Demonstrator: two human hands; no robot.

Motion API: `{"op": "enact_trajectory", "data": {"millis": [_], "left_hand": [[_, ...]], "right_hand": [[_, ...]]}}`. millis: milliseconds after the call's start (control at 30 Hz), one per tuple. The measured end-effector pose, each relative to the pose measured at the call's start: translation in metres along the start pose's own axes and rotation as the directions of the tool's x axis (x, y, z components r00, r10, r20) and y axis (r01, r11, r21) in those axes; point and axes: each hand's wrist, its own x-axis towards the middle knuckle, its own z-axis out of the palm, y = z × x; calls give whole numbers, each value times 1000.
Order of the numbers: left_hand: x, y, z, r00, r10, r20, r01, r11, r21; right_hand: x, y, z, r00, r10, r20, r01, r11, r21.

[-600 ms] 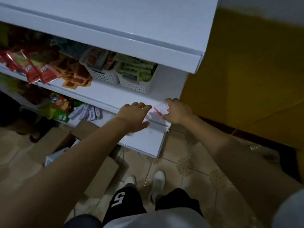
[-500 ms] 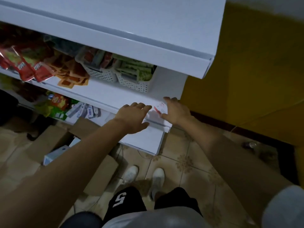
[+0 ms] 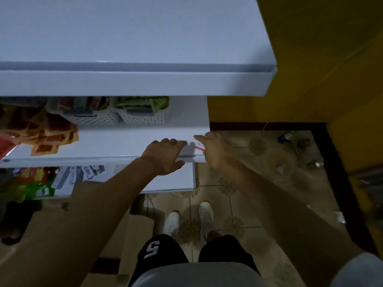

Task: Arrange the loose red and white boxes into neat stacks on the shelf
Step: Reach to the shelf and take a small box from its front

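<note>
The left hand [image 3: 165,156] and the right hand [image 3: 215,152] are at the front edge of the middle shelf [image 3: 124,141], near each other, and a box [image 3: 194,146] lies on this shelf between them. Behind the left hand, at the back, one basket [image 3: 143,117] stands just beside a second basket [image 3: 93,118]. Well to the left of the hands lie packets [image 3: 47,139]. An upper shelf [image 3: 132,83] is above the hands and a lower shelf [image 3: 172,179] is below them.

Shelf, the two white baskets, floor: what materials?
Shelf: likely painted metal, smooth white with a soft sheen and folded front lip. Left basket and right basket: probably moulded plastic, white, perforated walls. Floor: looks like glazed ceramic tile, grout lines and printed flower pattern.
</note>
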Motion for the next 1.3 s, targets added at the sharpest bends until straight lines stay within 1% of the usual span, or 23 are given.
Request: {"op": "enact_trajectory", "data": {"millis": [100, 167, 233, 300, 367, 433, 467, 533, 633, 733, 833, 900, 1000, 1033, 1100, 1133, 1233, 1300], "left_hand": [[19, 18, -9, 989, 149, 17, -150, 987, 49], [32, 40, -15, 966, 259, 13, -259, 962, 90], [44, 69, -18, 932, 362, 35, -363, 925, 112], [57, 104, -21, 886, 456, 80, -463, 874, 148], [66, 144, -25, 840, 524, 144, -543, 814, 206], [67, 192, -28, 803, 569, 179, -596, 763, 250], [66, 219, -26, 771, 610, 182, -636, 724, 267], [56, 276, -21, 684, 704, 190, -722, 618, 310], [25, 363, -16, 535, 821, 201, -825, 455, 336], [-15, 445, -12, 405, 886, 225, -864, 291, 411], [-49, 524, -3, 304, 920, 247, -880, 173, 441], [-76, 574, 5, 205, 949, 238, -884, 76, 461], [-119, 647, 21, 71, 967, 243, -909, -38, 415], [-134, 670, 26, 30, 972, 235, -915, -68, 398], [-165, 710, 36, -27, 974, 225, -912, -116, 393], [-182, 728, 42, -58, 973, 224, -906, -145, 398], [-230, 770, 59, -175, 946, 272, -846, -286, 450], [-253, 794, 68, -218, 924, 315, -816, -350, 461]], "right_hand": [[-27, 22, -1, 996, 87, -19, -86, 994, 70], [-55, 46, -4, 987, 157, -33, -152, 980, 125], [-90, 71, -8, 970, 233, -63, -225, 969, 105], [-126, 94, -12, 936, 329, -123, -323, 944, 70], [-166, 112, -16, 887, 429, -171, -417, 903, 105], [-213, 128, -19, 836, 506, -213, -479, 862, 165], [-240, 137, -20, 807, 542, -235, -508, 840, 192], [-295, 156, -23, 730, 627, -272, -584, 779, 229], [-375, 182, -26, 590, 736, -333, -688, 673, 271], [-455, 195, -22, 467, 810, -354, -742, 577, 341], [-535, 201, -18, 359, 848, -391, -757, 509, 409], [-587, 204, -18, 279, 869, -410, -775, 455, 438], [-663, 210, -20, 151, 877, -456, -820, 369, 437], [-689, 211, -21, 122, 873, -472, -839, 344, 421], [-736, 209, -22, 73, 877, -475, -883, 278, 377], [-758, 207, -22, 35, 886, -461, -894, 234, 381], [-821, 199, -15, -101, 889, -446, -887, 123, 445], [-855, 196, -9, -190, 874, -446, -845, 85, 528]]}}
